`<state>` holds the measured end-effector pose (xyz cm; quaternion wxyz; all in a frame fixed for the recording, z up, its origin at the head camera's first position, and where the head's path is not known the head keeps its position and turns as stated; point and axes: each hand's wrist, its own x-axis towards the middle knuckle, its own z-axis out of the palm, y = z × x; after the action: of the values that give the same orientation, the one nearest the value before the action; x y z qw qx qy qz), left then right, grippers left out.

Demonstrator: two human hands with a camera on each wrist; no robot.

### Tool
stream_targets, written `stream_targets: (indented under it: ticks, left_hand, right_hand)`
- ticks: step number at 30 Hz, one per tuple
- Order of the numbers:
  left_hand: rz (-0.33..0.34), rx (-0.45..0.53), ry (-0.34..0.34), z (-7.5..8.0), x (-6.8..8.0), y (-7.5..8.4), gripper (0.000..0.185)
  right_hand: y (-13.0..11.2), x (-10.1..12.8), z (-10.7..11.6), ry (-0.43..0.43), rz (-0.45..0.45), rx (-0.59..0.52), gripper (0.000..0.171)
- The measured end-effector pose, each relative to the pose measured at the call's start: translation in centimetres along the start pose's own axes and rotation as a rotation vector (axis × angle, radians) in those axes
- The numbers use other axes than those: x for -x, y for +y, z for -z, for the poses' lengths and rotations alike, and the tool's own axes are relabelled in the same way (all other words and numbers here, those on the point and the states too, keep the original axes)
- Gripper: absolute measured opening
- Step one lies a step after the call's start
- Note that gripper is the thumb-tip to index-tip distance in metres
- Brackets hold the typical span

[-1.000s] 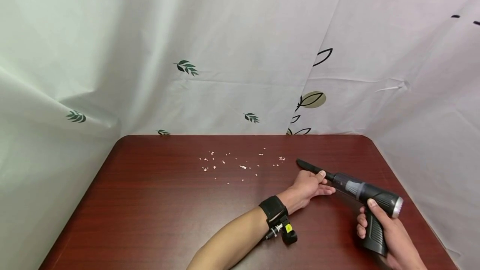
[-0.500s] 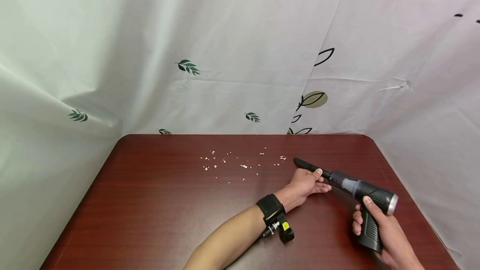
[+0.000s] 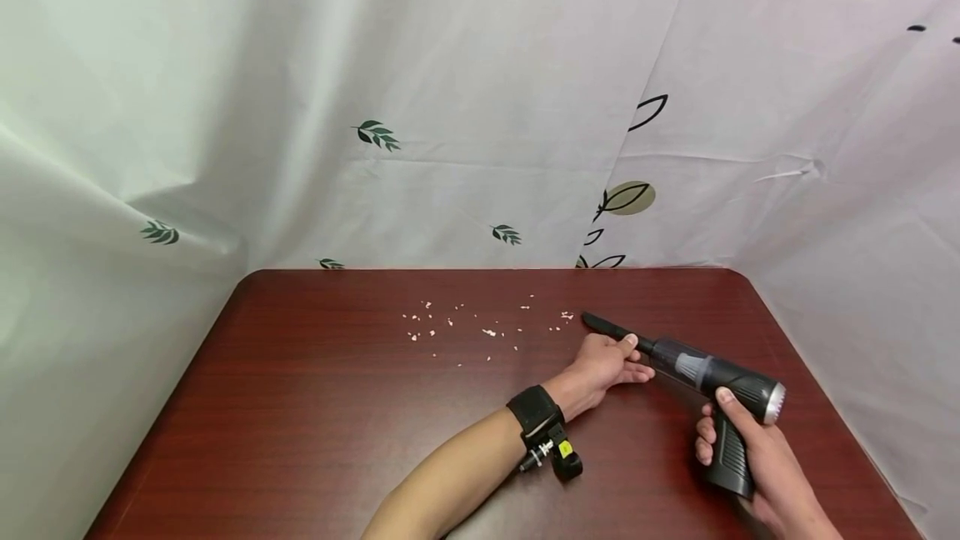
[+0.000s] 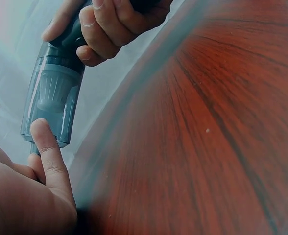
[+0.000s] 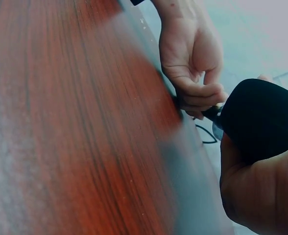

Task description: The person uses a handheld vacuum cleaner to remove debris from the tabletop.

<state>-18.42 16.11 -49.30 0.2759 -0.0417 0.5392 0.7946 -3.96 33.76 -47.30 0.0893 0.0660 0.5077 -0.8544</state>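
A black and grey handheld vacuum lies low over the dark red table at the right. My right hand grips its pistol handle, thumb up against the body. My left hand rests on the table and curls its fingers round the thin black nozzle. The nozzle tip points left at scattered pale crumbs. The left wrist view shows the translucent dust cup with my right hand above it. In the right wrist view my left hand closes on the nozzle beside the black handle.
A white curtain printed with leaves hangs close behind and on both sides of the table. The table's rounded far corners meet the curtain. A black strap with a small camera sits on my left wrist.
Both hands and the vacuum have slid a little to the left and away, bringing the nozzle tip closer to the rightmost crumbs. The grips are unchanged.
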Motion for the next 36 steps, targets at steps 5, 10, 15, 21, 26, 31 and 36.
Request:
stream_targets:
  ticks: [5, 10, 15, 21, 26, 31, 36]
  left_hand:
    - [0.004, -0.006, 0.006, 0.4, 0.1, 0.1, 0.032]
    - [0.008, -0.015, 0.005, 0.7, 0.4, 0.4, 0.033]
    - [0.024, -0.039, 0.000, 1.3, 0.6, 0.7, 0.032]
    - [0.022, -0.050, -0.011, 1.7, 0.7, 0.7, 0.031]
    - [0.021, -0.056, -0.016, 2.0, 0.9, 0.6, 0.031]
    - [0.014, -0.048, -0.019, 2.2, 1.1, 0.7, 0.031]
    - [0.015, -0.054, -0.028, 2.3, 1.3, 0.9, 0.032]
  right_hand:
    - [0.2, -0.2, -0.3, 0.012, -0.005, 0.018, 0.039]
    - [0.4, -0.3, -0.5, 0.020, -0.002, 0.013, 0.038]
    - [0.7, -0.5, -0.9, 0.034, 0.001, 0.024, 0.037]
    - [1.0, -0.5, -1.2, 0.059, -0.008, 0.044, 0.036]
    - [1.1, -0.4, -1.2, 0.059, -0.025, 0.049, 0.036]
    - [1.1, -0.4, -1.4, 0.055, -0.035, 0.055, 0.035]
    - [1.1, -0.3, -1.6, 0.046, -0.043, 0.051, 0.036]
